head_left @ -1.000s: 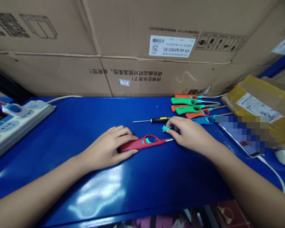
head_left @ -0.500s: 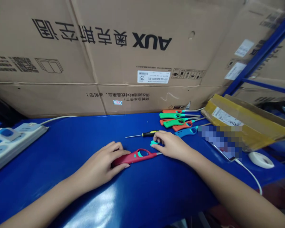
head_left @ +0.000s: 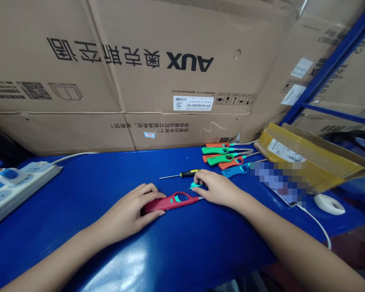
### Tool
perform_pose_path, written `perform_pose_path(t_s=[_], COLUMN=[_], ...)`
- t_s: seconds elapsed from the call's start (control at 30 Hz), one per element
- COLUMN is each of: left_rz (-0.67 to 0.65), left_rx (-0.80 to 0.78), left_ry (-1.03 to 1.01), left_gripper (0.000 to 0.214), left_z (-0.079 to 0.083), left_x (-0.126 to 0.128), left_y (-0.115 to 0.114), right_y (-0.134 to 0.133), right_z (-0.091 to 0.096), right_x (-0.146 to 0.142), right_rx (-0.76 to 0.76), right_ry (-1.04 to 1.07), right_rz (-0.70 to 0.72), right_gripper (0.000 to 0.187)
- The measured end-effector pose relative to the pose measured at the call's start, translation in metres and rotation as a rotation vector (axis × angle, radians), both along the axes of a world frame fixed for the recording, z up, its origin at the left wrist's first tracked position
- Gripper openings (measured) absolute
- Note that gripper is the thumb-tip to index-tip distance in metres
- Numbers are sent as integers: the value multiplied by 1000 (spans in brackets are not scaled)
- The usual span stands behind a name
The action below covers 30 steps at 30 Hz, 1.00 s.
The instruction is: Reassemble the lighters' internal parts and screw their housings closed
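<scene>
A red long-neck lighter [head_left: 170, 202] with a teal trigger lies on the blue table. My left hand [head_left: 136, 209] is closed round its handle end, thumb on the near side and fingers on the far side. Just past the lighter's metal neck, my right hand [head_left: 214, 187] pinches a small teal plastic piece [head_left: 196, 185] between thumb and finger. The side of that hand rests by the neck and covers its tip. Behind the right hand lies a black and yellow screwdriver [head_left: 182, 174], its blade pointing left and its handle end partly hidden by the fingers.
Several orange, green and blue lighters [head_left: 222, 157] lie at the back right. Beside them are an open yellow-taped carton [head_left: 307, 158], a phone [head_left: 276, 186] on a white cable and a white oval object [head_left: 329, 204]. A power strip [head_left: 24, 182] stands at left; a large cardboard box [head_left: 124, 89] walls the back.
The view has tilted and shifted slightly, so everything sits a little lower or further left. Both hands keep the same hold on the lighter and the teal piece.
</scene>
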State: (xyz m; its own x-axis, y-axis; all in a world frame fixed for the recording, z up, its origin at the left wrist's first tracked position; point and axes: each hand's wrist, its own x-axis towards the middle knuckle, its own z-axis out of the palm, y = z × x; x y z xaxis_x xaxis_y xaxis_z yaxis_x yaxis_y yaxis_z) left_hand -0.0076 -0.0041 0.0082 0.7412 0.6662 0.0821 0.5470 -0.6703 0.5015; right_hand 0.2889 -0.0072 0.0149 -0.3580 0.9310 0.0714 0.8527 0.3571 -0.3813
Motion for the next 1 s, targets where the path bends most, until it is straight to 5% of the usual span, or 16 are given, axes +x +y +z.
perform_pose_path(t_s=[0.37, 0.57, 0.7, 0.83, 1.0], left_rz=[-20, -24, -30, -30, -33], left_rx=[34, 61, 58, 60, 65], left_ry=[-15, 12, 34, 39, 40], left_gripper=[32, 33, 33, 33, 32], left_z=[2, 3, 4, 6, 5], left_x=[0, -1, -1, 0, 0], left_y=[-1, -2, -2, -2, -3], right_y=[5, 19, 36, 45, 45], right_z=[6, 13, 9, 5, 9], right_x=[4, 30, 65, 81, 74], right_rx=[31, 182, 140, 146, 281], right_ry=[55, -67, -164, -161, -65], right_rz=[-52, -453, -650, -658, -492], right_gripper=[32, 21, 21, 12, 18])
